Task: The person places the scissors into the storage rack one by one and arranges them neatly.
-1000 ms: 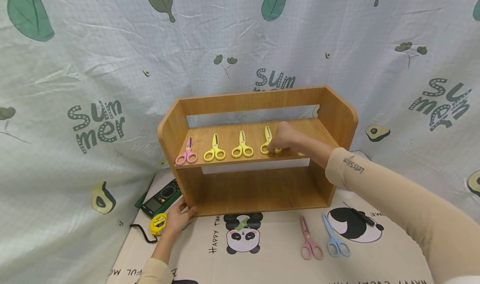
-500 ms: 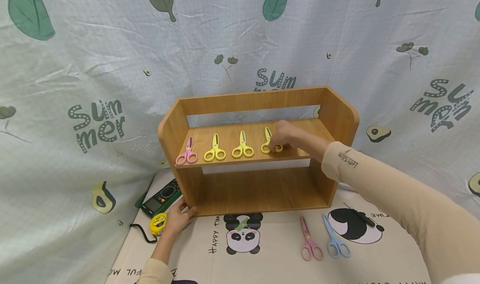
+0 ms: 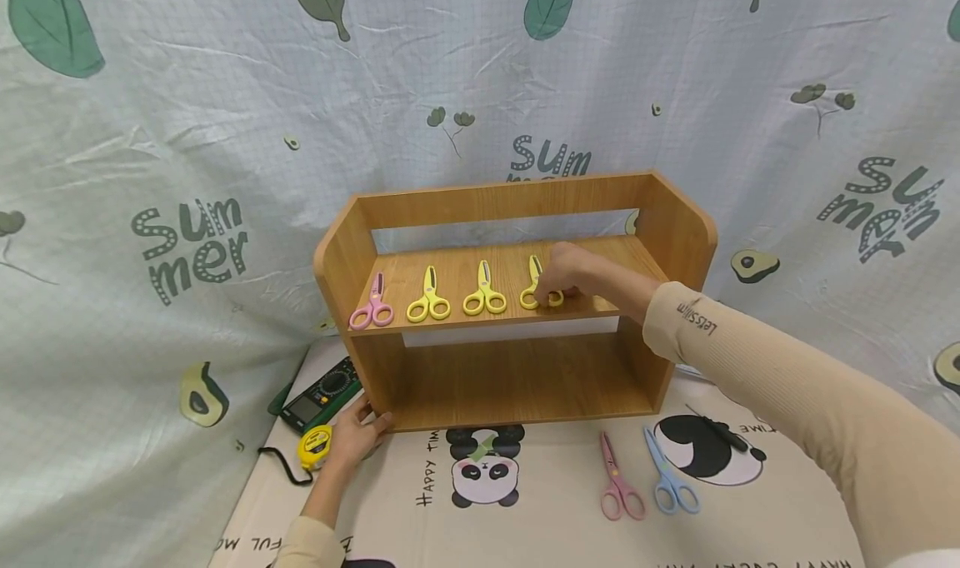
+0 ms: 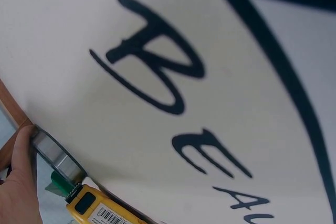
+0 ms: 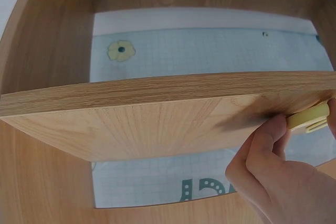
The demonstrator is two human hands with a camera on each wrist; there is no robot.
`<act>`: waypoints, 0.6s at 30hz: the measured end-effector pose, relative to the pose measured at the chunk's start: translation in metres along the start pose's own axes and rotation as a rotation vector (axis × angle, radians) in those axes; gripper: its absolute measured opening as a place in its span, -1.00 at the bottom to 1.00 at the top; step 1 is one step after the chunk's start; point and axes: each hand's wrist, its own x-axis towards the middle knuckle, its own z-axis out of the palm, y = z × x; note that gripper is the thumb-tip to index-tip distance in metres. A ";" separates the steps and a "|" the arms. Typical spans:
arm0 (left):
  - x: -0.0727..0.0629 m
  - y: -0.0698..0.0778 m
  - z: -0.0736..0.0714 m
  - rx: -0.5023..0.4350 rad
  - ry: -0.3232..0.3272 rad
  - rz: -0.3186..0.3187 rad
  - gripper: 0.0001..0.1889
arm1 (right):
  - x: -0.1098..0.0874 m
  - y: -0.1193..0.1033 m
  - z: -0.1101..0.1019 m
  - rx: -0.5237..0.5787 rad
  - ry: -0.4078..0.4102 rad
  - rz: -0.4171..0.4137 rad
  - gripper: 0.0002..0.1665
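On the upper board of a wooden desktop shelf, pink scissors lie at the left, then yellow scissors and more yellow scissors. Farther right, my right hand pinches the handle of another pair of yellow scissors, covering part of it. Up close in the right wrist view, finger and thumb are at the yellow handle, just past the board's edge. My left hand holds the shelf's lower left front corner; in the left wrist view, a finger reaches the wood.
Pink scissors and blue scissors lie on the tablecloth in front, with a dark-handled screwdriver to their right. Beside my left hand are a yellow tape measure, a green multimeter and a silvery round-edged thing.
My right forearm has shifted slightly left, while the hand stays at the same yellow scissors. My left hand and the shelf keep their places.
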 end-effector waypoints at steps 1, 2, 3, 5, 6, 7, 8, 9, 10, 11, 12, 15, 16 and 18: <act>0.000 0.000 0.000 0.001 0.001 0.002 -0.27 | 0.000 0.000 0.000 -0.001 -0.003 0.002 -0.74; 0.000 0.000 0.000 0.002 0.002 0.003 -0.27 | -0.001 0.000 0.000 0.002 -0.007 0.004 -0.74; 0.000 -0.001 0.000 0.006 0.002 0.006 -0.27 | -0.001 -0.001 0.000 0.000 -0.009 0.006 -0.73; 0.000 -0.001 0.000 0.012 0.002 0.015 -0.27 | -0.002 -0.001 -0.001 0.012 -0.016 0.009 -0.73; 0.000 -0.001 0.000 0.013 0.003 0.015 -0.26 | -0.002 -0.001 -0.001 0.016 -0.018 0.011 -0.73; 0.000 -0.001 0.000 0.017 0.004 0.018 -0.26 | -0.003 -0.002 -0.001 0.021 -0.019 0.013 -0.72; 0.000 -0.001 -0.001 0.020 0.004 0.020 -0.27 | -0.004 -0.002 -0.001 0.025 -0.016 0.015 -0.72; 0.000 -0.001 -0.001 0.022 0.005 0.022 -0.27 | -0.004 -0.002 -0.001 0.027 -0.016 0.016 -0.72; 0.000 -0.001 -0.001 0.021 0.006 0.024 -0.27 | -0.005 -0.002 -0.002 0.031 -0.017 0.018 -0.72; 0.000 -0.001 -0.001 0.018 0.005 0.022 -0.27 | -0.006 -0.002 -0.002 0.031 -0.016 0.018 -0.72; -0.001 0.000 -0.001 0.018 0.006 0.023 -0.27 | -0.006 -0.002 -0.002 0.029 -0.014 0.020 -0.73; -0.001 0.000 0.000 0.009 0.006 0.020 -0.27 | -0.005 0.001 -0.002 0.027 -0.020 0.015 -0.74; -0.002 0.000 0.000 0.008 0.007 0.020 -0.27 | -0.005 0.002 -0.002 0.028 -0.023 0.009 -0.74; -0.002 0.000 0.000 0.007 0.008 0.021 -0.27 | -0.004 0.005 -0.002 0.038 -0.027 -0.006 -0.72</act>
